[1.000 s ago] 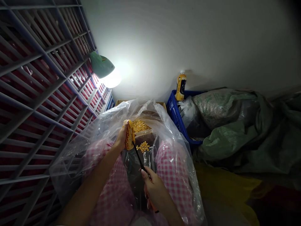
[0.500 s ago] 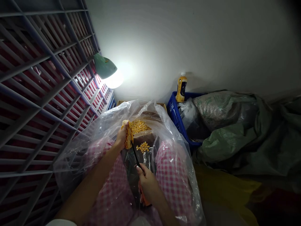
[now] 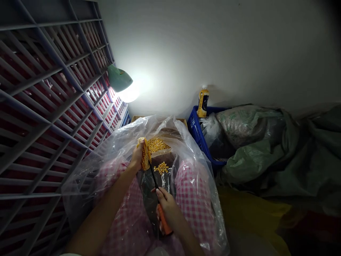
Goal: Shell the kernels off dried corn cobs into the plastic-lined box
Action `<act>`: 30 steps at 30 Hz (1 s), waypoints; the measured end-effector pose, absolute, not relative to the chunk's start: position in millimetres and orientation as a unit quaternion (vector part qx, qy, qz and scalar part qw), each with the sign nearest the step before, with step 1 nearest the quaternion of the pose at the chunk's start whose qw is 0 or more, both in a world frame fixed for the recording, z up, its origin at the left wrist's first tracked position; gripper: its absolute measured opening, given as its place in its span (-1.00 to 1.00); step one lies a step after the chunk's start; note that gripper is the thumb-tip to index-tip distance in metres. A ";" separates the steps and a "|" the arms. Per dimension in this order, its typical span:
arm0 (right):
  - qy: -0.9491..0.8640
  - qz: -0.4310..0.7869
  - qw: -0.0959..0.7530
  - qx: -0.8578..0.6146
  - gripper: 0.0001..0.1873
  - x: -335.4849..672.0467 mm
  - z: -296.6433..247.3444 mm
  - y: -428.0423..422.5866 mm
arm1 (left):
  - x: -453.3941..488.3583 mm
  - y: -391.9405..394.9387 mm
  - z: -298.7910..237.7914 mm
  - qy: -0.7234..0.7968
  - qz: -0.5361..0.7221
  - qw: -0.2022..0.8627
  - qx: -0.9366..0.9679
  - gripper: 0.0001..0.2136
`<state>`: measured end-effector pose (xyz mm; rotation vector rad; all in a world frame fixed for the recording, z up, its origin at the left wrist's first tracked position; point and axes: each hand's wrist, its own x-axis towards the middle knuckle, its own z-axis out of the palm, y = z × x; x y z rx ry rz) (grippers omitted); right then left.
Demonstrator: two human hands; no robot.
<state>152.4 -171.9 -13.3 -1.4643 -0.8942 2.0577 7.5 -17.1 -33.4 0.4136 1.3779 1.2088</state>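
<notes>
An ear of corn (image 3: 145, 158) stands nearly upright in my left hand (image 3: 137, 154), which is closed around its left side. Part of the cob shows pale, without kernels. My right hand (image 3: 167, 206) is wrapped round the orange handle of a screwdriver-like tool (image 3: 153, 176) with a long dark shaft. The tool's tip touches or lies very near the lower right side of the ear; I cannot tell which. Loose corn kernels (image 3: 161, 168) lie on clear plastic sheeting (image 3: 183, 133) below the ear, and a larger heap of kernels (image 3: 157, 144) sits behind it.
A lit lamp (image 3: 120, 79) hangs on the slatted plastic crates (image 3: 57, 96) at left. To the right, a blue basket (image 3: 198, 129) holds bags and a yellow bottle (image 3: 203, 102). Green sacking (image 3: 249, 160) lies beside it. The plastic covers my legs in checked cloth (image 3: 195, 192).
The view has shifted slightly. My right hand's index finger has lifted away from the shaft a little, and more of the orange handle shows. The ear stays in my left hand.
</notes>
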 end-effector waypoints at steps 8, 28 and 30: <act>-0.450 0.604 0.201 -0.627 -0.41 150.1 -17.3 -171.7 | 10.1 -15.6 -35.0 0.605 0.518 0.579 0.173 -0.69; -0.377 0.728 0.157 -0.551 -0.43 158.7 -6.5 -144.9 | 8.5 -13.2 -38.3 0.622 0.525 0.552 0.178 -0.64; -0.298 0.803 0.171 -0.488 -0.40 161.1 -5.5 -144.1 | 8.7 -13.1 -37.8 0.625 0.520 0.552 0.186 -0.63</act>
